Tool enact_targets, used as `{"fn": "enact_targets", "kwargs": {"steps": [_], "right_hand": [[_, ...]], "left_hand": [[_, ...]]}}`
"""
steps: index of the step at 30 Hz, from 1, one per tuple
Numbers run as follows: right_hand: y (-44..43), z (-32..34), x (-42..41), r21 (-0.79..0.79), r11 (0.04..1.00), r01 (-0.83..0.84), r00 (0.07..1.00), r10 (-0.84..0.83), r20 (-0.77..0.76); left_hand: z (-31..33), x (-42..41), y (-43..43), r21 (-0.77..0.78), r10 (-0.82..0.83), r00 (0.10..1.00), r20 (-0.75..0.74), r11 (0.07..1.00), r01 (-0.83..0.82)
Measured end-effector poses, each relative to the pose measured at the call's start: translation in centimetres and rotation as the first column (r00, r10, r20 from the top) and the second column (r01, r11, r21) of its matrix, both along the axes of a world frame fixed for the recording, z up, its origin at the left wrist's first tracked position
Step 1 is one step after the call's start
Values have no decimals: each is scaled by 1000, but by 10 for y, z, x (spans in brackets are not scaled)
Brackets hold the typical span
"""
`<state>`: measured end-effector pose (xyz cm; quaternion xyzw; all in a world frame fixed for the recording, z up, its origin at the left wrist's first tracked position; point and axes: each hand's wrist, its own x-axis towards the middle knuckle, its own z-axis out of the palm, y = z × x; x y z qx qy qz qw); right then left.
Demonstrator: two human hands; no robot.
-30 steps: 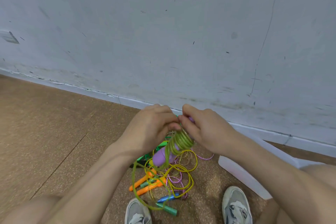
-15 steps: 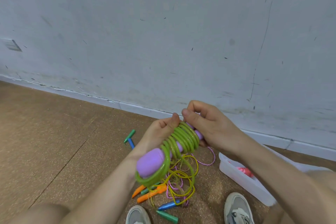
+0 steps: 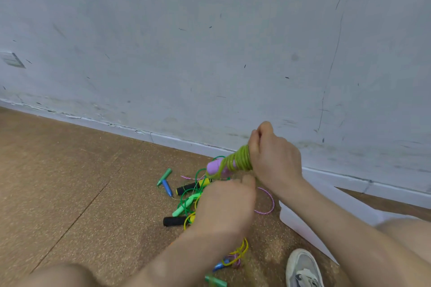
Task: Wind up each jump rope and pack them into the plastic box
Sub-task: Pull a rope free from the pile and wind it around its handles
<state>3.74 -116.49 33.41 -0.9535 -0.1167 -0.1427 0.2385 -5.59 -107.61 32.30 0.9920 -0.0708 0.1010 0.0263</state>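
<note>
Against a scuffed wall (image 3: 210, 53), right hand (image 3: 275, 161) grips the rope-wound purple handle (image 3: 215, 166); left hand (image 3: 226, 207) blurred, hold unclear.

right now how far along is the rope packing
Nothing shows as packed: the box is mostly hidden by the right arm. In hand: the green rope, mostly coiled round its purple handles, gripped by the right hand; the left hand is blurred. Left: the tangled ropes on the floor.
</note>
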Motion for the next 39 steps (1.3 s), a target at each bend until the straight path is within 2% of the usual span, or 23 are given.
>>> {"fn": "enact_targets", "kwargs": {"steps": [1, 2, 5, 8, 10, 12, 13, 14, 16, 17, 20, 24, 26, 28, 30, 31, 33, 35, 36, 37, 39], "right_hand": [[1, -1, -2, -104, 994, -28, 999, 30, 18], [2, 0, -4, -169, 983, -66, 998, 68, 2], [-1, 1, -3, -162, 959, -231, 971, 216, -105], [-6, 2, -3, 150, 922, -357, 904, 381, -191], [-10, 5, -3, 426, 835, -348, 824, 489, -286], [-14, 9, -4, 567, 770, -293, 756, 549, -356], [-15, 9, -6, 549, 777, -308, 753, 552, -358], [-15, 8, -7, 458, 810, -365, 779, 536, -326], [-14, 7, -13, 158, 862, -482, 832, 506, -227], [-14, 7, -15, 57, 860, -507, 840, 508, -191], [-17, 12, -16, 22, 820, -572, 810, 569, -140], [-20, 17, -12, 93, 763, -639, 752, 646, -131], [-21, 17, -11, 130, 769, -626, 756, 639, -138], [-23, 18, -11, 112, 788, -605, 770, 615, -169], [-23, 18, -13, 76, 793, -604, 773, 607, -183], [-23, 20, -16, 73, 790, -609, 771, 611, -180], [-23, 25, -20, 98, 775, -624, 758, 631, -166], [-25, 32, -22, 138, 760, -635, 739, 650, -177], [-26, 35, -22, 158, 753, -639, 730, 659, -185], [-27, 38, -24, 178, 743, -645, 719, 669, -186], [-28, 40, -28, 214, 715, -666, 697, 698, -162]], "left_hand": [[7, -2, 5, 134, -16, 1000, 20, 991, 13], [11, -2, 12, 183, -33, 997, 75, 983, 18], [13, 2, 33, 110, -88, 979, 185, 992, 68], [22, 4, 51, 22, -219, 936, 275, 975, 222], [30, 4, 59, -64, -262, 924, 280, 955, 290], [34, 4, 62, -89, -271, 924, 270, 948, 304], [32, 5, 62, -58, -271, 926, 263, 954, 295], [29, 7, 62, -13, -274, 929, 248, 958, 286], [25, 7, 59, 18, -259, 947, 188, 965, 261], [25, 6, 59, -38, -232, 959, 163, 970, 241], [32, 5, 60, -340, -175, 980, 98, 919, 198], [37, 7, 62, -617, -126, 987, 103, 770, 163], [37, 6, 64, -546, -156, 971, 182, 805, 232], [35, 6, 67, -288, -237, 926, 294, 902, 322], [32, 7, 70, -97, -293, 891, 347, 933, 345], [30, 9, 72, -75, -301, 885, 355, 935, 348], [29, 12, 76, -129, -313, 886, 341, 918, 374], [29, 12, 74, -289, -302, 896, 327, 870, 399], [31, 11, 69, -437, -257, 919, 298, 819, 371], [33, 11, 65, -619, -182, 952, 248, 726, 300], [37, 12, 60, -915, -68, 996, 65, 394, 87]]}}
